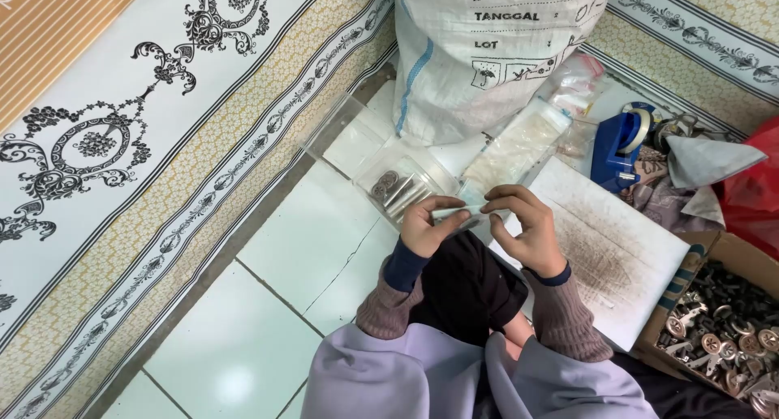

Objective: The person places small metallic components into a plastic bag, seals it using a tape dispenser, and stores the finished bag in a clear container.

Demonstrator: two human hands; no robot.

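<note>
Hands (479, 224) pinch what looks like a clear packet (454, 214).

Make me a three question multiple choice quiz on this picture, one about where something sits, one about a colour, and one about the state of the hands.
1. Where is the cardboard box of metal parts?
A. At the person's right
B. Under the white sack
C. On the patterned mat

2. What colour is the tape dispenser?
A. Red
B. Blue
C. Green

3. What are the left hand and right hand doing?
A. Resting flat on the floor
B. Together holding a small clear plastic bag
C. Lifting the sack

Answers: 1 A, the box lies at the lower right edge. 2 B, its body is blue. 3 B, both hands' fingertips pinch the bag between them.
</note>
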